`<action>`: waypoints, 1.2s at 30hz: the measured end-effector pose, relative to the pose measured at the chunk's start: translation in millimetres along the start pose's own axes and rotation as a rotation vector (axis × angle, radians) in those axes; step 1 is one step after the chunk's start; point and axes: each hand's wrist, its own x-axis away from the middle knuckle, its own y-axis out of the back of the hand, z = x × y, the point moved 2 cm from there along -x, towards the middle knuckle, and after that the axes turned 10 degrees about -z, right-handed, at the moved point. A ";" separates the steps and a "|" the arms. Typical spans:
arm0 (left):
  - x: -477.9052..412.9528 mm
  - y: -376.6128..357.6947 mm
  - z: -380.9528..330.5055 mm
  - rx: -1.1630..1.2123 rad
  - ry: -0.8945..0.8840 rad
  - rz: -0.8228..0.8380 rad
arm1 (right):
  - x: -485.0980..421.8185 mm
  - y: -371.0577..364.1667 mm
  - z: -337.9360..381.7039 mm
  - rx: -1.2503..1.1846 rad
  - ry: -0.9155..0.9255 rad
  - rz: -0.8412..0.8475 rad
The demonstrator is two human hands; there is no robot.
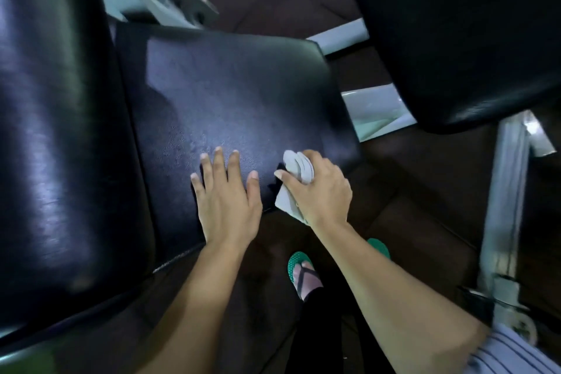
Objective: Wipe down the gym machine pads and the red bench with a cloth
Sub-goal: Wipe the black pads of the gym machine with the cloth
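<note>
A black seat pad (230, 94) of the gym machine fills the middle of the head view. My left hand (226, 200) lies flat on its near edge, fingers spread, holding nothing. Just to the right, my right hand (318, 188) grips a folded grey cloth (296, 165) pressed on the pad's near right corner. A long black back pad (57, 136) stands along the left side. Another black pad (461, 27) hangs at the upper right. No red bench is in view.
White metal frame parts show at the top left (170, 0), behind the seat (376, 106) and as a post at the right (504, 197). Dark brown floor tiles (409, 206) lie below. My foot in a green sandal (303, 273) stands beneath my arms.
</note>
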 end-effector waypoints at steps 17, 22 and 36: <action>126.7 96.5 -163.2 0.101 -0.536 0.240 | 121.4 241.2 -85.0 0.071 -0.413 -0.180; 205.4 116.5 -208.1 0.077 -0.750 0.242 | 202.0 310.7 -123.5 0.053 -0.560 -0.322; 481.1 115.2 -292.9 0.068 -1.263 0.409 | 452.4 437.1 -246.7 0.117 -0.959 -0.621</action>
